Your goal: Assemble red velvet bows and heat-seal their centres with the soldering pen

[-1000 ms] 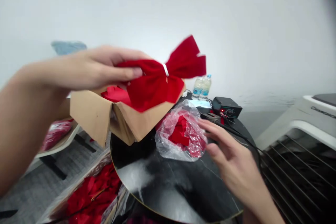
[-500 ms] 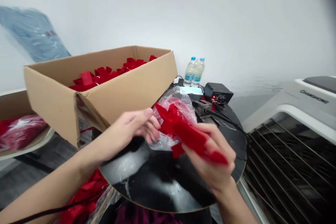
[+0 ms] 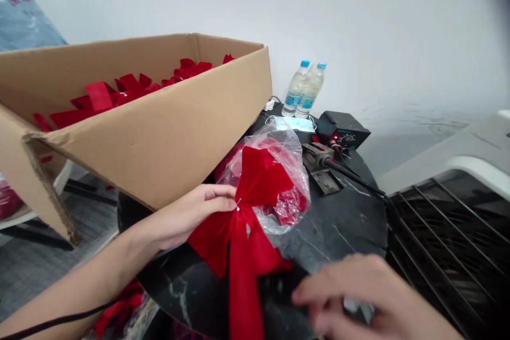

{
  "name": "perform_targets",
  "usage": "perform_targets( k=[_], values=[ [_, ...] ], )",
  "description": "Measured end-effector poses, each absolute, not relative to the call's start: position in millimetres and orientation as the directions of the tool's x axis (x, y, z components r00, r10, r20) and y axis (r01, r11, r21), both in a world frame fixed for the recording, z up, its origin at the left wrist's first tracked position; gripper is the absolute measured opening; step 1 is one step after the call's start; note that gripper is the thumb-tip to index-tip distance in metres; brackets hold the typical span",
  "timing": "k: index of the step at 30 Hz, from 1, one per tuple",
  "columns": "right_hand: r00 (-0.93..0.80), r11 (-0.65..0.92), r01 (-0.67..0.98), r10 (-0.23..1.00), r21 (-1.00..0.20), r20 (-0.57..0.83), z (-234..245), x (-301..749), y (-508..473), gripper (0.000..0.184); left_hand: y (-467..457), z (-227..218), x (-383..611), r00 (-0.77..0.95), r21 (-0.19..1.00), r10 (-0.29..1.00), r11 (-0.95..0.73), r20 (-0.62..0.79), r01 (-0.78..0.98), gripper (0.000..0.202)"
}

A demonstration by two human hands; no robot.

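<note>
A red velvet bow with broad loops and long tails [image 3: 239,244] is spreading over the near side of a crumpled clear plastic bag [image 3: 295,162], its upper loops covering part of the bag and one long tail running towards the viewer. The left hand [image 3: 195,212], just in front of the bag and to its left, is pinching the bow between thumb and fingers at its gathered middle, beside a thin white tie [image 3: 238,204]. The right hand [image 3: 358,292], blurred, is hovering in front of the bag and to its right, near the bow's lower loop, fingers partly bent; whether it is grasping anything cannot be told.

More red material is showing through the bag, which is resting on a round black marble-patterned table [image 3: 350,228]. Left of the bag, a large open brown cardboard box [image 3: 171,133] is holding many red bows [image 3: 127,90]. Behind the bag, a light-blue face mask [image 3: 295,124] is lying before two blue-capped clear bottles [image 3: 304,90]. To the bag's right, a grey metal holder [image 3: 316,154] is sitting near a black control unit [image 3: 342,126] whose red light is glowing. Farther right, a pale appliance with a dark barred grille [image 3: 450,244] is standing.
</note>
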State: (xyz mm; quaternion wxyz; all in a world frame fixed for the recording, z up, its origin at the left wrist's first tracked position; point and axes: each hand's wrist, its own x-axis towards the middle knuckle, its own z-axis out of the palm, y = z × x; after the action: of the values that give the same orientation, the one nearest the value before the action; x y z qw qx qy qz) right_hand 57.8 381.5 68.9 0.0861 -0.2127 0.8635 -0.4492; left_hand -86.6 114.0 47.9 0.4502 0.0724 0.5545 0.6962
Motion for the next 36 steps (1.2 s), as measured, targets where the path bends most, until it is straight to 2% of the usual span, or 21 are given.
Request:
perform_targets(
  k=[3,5,7,9,11,13,15,17,20,22,24,26,28,30,33,36],
  values=[
    [-0.993,0.627,-0.119,-0.095,-0.77,0.076,69.1,30.6,399.7,0.022,109.8,48.8,-79.6,-0.361,0.821,0.833,0.178,-0.419,-0.542,0.025],
    [-0.994,0.713,-0.109,-0.062,-0.693,0.093,60.9,5.7,401.4,0.021,110.1,50.8,-75.9,-0.162,0.843,0.901,0.295,-0.402,-0.45,0.033],
    [-0.989,0.787,-0.149,-0.116,-0.599,0.093,48.0,-19.5,395.3,0.019,114.3,52.6,-75.4,-0.021,0.865,0.915,0.374,-0.404,-0.335,0.041],
    [-0.98,0.857,-0.198,-0.171,-0.476,0.1,33.3,-41.1,384.8,0.028,121.9,52.5,-77.4,-0.046,0.902,0.907,0.409,-0.418,-0.137,0.035],
    [-0.975,0.895,-0.222,-0.202,-0.388,0.093,19.8,-56.5,374.8,0.038,131.5,49.6,-79.6,-0.201,0.895,0.906,0.408,-0.372,0.18,0.021],
    [-0.975,0.904,-0.223,-0.207,-0.365,0.081,10.4,-65.4,369.3,0.038,141.0,44.7,-80.2,-0.323,0.808,0.907,0.396,-0.271,0.436,0.014],
    [-0.976,0.9,-0.216,-0.205,-0.379,0.071,6.9,-68.5,369.6,0.028,148.5,40.6,-79.3,-0.387,0.765,0.906,0.37,-0.171,0.527,0.012],
    [-0.978,0.893,-0.21,-0.197,-0.397,0.074,10.2,-67.5,374.4,0.015,153.3,39.4,-79.5,-0.477,0.775,0.876,0.347,-0.068,0.527,0.014],
    [-0.971,0.847,-0.229,-0.163,-0.48,0.175,25.0,-60.3,382.9,0.01,156.3,42.3,-85.7,-0.716,0.809,0.697,0.406,0.027,0.426,0.027],
    [-0.964,0.79,-0.242,-0.129,-0.563,0.233,37.1,-52.9,385.3,0.008,157.3,44.2,-92.8,-0.8,0.881,0.598,0.397,-0.036,0.257,0.046],
    [-0.961,0.75,-0.252,-0.12,-0.612,0.248,46.9,-44.4,384.2,0.008,158.7,43.9,-99.1,-0.758,0.947,0.625,0.319,-0.184,0.033,0.066],
    [-0.955,0.734,-0.275,-0.134,-0.621,0.265,51.9,-35.9,381.3,0.009,160.4,40.6,-102.4,-0.668,0.957,0.686,0.238,-0.287,-0.167,0.059],
    [-0.948,0.719,-0.292,-0.132,-0.63,0.289,51.5,-27.9,378.8,0.012,161.5,35.0,-102.7,-0.664,0.956,0.695,0.13,-0.277,-0.264,0.041],
    [-0.965,0.654,-0.246,-0.096,-0.715,0.244,46.9,-20.6,377.6,0.014,161.5,29.3,-101.4,-0.706,0.961,0.68,-0.009,-0.196,-0.276,0.028],
    [-0.992,0.419,-0.119,-0.002,-0.9,0.13,36.6,-11.7,376.0,0.016,159.4,24.7,-99.1,-0.752,0.962,0.655,-0.15,-0.076,-0.228,0.018],
    [-0.973,0.276,-0.164,0.113,-0.947,0.201,27.8,-6.1,370.7,0.01,157.3,24.9,-97.0,-0.806,0.975,0.592,-0.176,-0.007,-0.137,0.013]
  ],
)
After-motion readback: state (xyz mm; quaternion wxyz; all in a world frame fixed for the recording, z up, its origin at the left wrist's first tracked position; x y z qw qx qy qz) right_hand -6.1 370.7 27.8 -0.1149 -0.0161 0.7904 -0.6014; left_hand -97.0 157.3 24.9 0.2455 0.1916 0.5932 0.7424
